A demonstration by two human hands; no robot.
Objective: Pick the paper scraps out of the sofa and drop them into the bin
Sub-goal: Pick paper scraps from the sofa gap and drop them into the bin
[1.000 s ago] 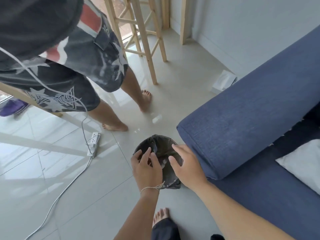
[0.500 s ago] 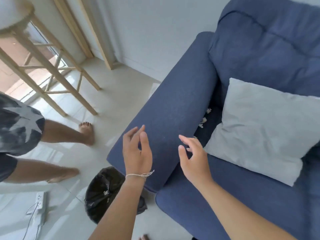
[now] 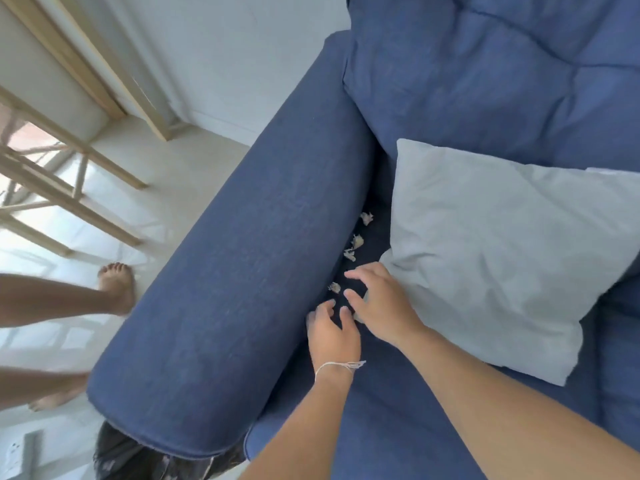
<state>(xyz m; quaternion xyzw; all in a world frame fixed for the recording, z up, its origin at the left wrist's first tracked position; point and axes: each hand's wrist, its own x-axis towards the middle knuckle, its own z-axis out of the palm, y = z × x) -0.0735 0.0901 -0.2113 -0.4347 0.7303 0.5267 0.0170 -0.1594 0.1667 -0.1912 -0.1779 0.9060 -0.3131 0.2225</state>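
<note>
Four paper scraps in view, strung along the crease where the blue sofa's armrest meets the seat, just beside the armrest's inner face. Nearest scrap just off the fingertips of both hands. Left hand against the armrest's inner edge, fingers loosely curled and apart, pinching nothing visible. Right hand just beyond it from the armrest, fingers spread, empty as far as visible. Grey cushion on the seat, further from the armrest. Black-lined bin on the floor below the armrest's near end.
</note>
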